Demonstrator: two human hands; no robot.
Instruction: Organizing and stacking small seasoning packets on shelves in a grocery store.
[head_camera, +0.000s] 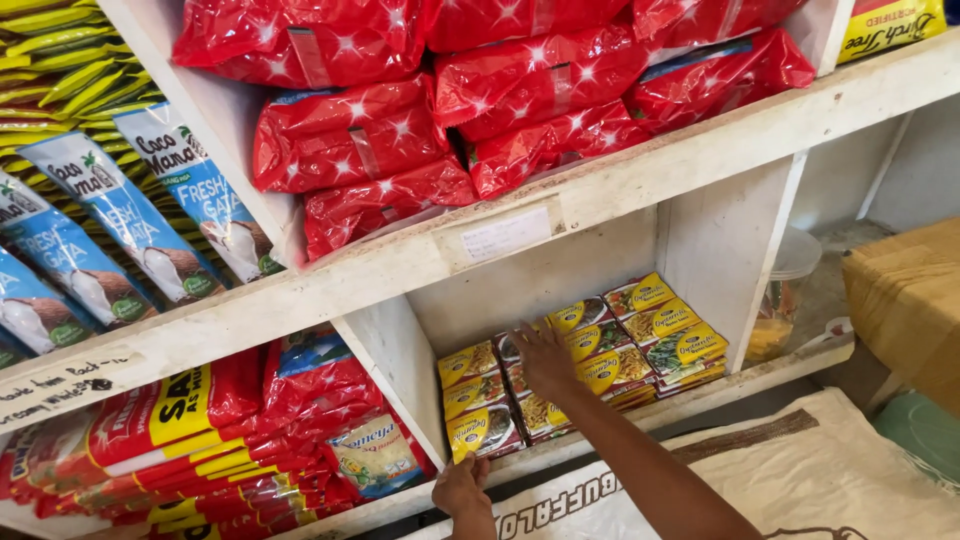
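My right hand reaches into the lower middle compartment of a white wooden shelf. It lies flat with fingers spread on rows of small yellow noodle packets. More of these packets stand to the left of the hand. My left hand is lower down, with its fingers curled over the front edge of the bottom shelf board, just below the leftmost packets.
Shiny red bags fill the upper compartment. Blue and white sachets hang at the left over green packs. Red and yellow bags fill the lower left compartment. A woven white sack lies below, with a cardboard box at the right.
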